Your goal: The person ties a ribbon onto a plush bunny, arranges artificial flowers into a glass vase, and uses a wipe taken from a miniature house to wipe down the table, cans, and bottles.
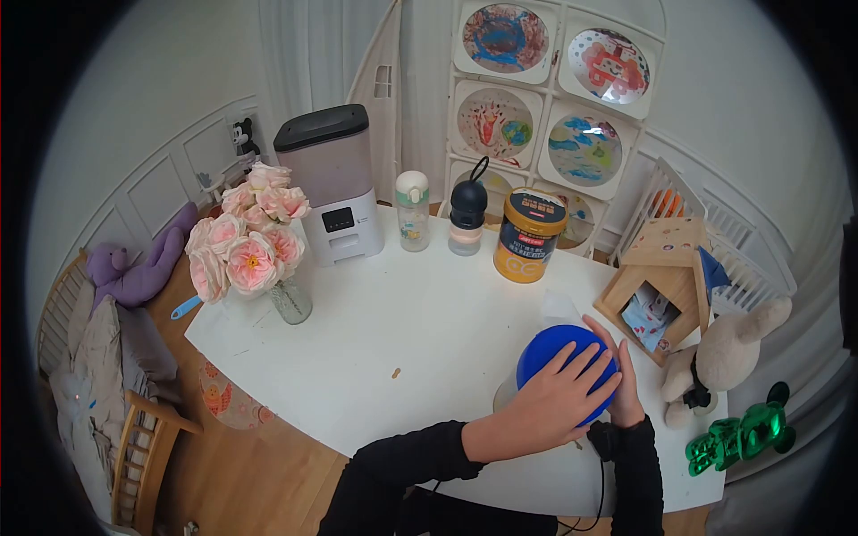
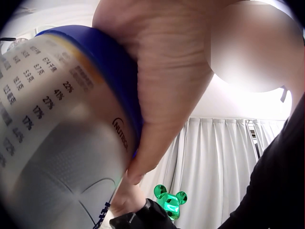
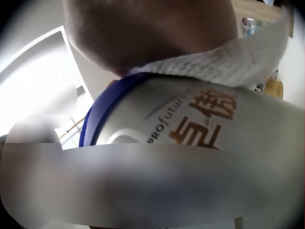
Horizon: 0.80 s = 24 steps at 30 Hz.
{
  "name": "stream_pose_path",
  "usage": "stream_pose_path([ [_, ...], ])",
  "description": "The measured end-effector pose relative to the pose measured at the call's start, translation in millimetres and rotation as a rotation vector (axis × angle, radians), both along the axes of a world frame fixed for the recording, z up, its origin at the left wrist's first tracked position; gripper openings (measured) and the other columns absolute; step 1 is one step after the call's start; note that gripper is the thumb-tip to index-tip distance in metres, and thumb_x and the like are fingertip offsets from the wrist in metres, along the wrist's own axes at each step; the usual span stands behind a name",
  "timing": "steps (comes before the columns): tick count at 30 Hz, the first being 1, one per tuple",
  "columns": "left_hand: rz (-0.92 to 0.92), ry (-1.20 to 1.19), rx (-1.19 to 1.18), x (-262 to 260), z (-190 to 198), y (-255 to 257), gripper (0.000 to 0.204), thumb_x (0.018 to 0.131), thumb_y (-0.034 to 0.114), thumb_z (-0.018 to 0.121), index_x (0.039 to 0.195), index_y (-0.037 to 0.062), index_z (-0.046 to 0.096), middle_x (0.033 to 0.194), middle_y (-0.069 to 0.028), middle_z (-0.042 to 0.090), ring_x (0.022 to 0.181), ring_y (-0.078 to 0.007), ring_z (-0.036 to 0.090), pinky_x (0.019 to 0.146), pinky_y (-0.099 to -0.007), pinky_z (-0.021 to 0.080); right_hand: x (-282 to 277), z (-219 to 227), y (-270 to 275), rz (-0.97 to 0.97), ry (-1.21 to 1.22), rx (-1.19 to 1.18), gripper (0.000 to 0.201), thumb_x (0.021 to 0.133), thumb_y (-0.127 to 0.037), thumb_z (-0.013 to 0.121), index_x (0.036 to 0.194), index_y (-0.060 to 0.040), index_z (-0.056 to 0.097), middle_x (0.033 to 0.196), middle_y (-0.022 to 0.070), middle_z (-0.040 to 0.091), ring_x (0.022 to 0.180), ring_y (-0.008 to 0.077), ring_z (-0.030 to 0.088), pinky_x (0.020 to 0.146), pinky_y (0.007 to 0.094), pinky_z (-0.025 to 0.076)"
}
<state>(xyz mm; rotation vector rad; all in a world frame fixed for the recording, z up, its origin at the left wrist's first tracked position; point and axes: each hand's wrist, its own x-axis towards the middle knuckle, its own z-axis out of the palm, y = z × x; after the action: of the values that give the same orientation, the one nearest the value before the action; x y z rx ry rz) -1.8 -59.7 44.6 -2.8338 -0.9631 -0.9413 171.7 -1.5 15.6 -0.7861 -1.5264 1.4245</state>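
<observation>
A milk powder can (image 3: 162, 114) with a blue lid (image 1: 545, 347) stands over the table's right front, its printed body mostly hidden in the head view. My left hand (image 1: 559, 397) grips it from above, fingers spread across the lid. In the left wrist view the thumb (image 2: 152, 148) comes down over the lid's edge. My right hand (image 1: 626, 384) is on the can's right side. It holds a white textured wipe (image 3: 214, 64) against the can, just below the lid's rim. A loose end of the wipe (image 1: 560, 308) sticks out beyond the lid.
A yellow-and-black tin (image 1: 531, 237), two bottles and a dispenser (image 1: 340, 188) line the white table's (image 1: 357, 384) back. Pink roses (image 1: 255, 237) stand in a vase at left. On the right are a wooden house (image 1: 657, 290), a plush toy (image 1: 719, 357) and a green bear figure (image 1: 737, 438).
</observation>
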Motion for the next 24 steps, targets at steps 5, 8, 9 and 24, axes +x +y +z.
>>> stream_pose_path([
  [5,-0.01,-0.025,-0.012,1.2,4.6,-0.9,0.066,0.07,0.027,0.075,0.128,0.0043,0.052,0.134,-0.0196,0.048,0.128,-0.0353,0.042,0.107,-0.0487,0.032,0.3,-29.2,28.9,0.677,0.734,-0.885,0.077,0.096,-0.064,0.023,0.142,-0.005,0.036,0.136,0.0183,0.048,0.123,0.031,0.05,0.107,0.0443,0.038],
  [8,-0.006,-0.041,0.002,3.1,5.3,-1.0,0.066,0.07,0.027,0.076,0.128,0.0045,0.053,0.135,-0.0199,0.048,0.128,-0.0355,0.043,0.107,-0.0483,0.033,10.6,-32.5,9.9,0.459,0.658,-0.8,0.078,0.095,-0.065,0.022,0.142,-0.0047,0.036,0.137,0.0182,0.047,0.124,0.0308,0.049,0.107,0.044,0.038],
  [9,0.009,-0.056,0.015,4.1,4.6,-0.5,0.066,0.07,0.027,0.076,0.128,0.0045,0.053,0.135,-0.0202,0.048,0.128,-0.0358,0.043,0.107,-0.0483,0.033,10.9,-31.9,5.5,0.37,0.608,-0.761,0.078,0.095,-0.065,0.021,0.142,-0.0046,0.037,0.137,0.0181,0.047,0.124,0.0307,0.049,0.107,0.0438,0.037],
  [24,0.018,-0.101,0.059,2.9,-1.3,4.5,0.061,0.071,0.025,0.075,0.124,0.0023,0.055,0.13,-0.0219,0.051,0.124,-0.0368,0.047,0.104,-0.0477,0.036,-15.8,-0.9,-5.8,-0.096,0.303,-0.199,0.079,0.096,-0.064,0.01,0.146,-0.0051,0.03,0.141,0.0164,0.042,0.128,0.0277,0.044,0.111,0.041,0.031],
])
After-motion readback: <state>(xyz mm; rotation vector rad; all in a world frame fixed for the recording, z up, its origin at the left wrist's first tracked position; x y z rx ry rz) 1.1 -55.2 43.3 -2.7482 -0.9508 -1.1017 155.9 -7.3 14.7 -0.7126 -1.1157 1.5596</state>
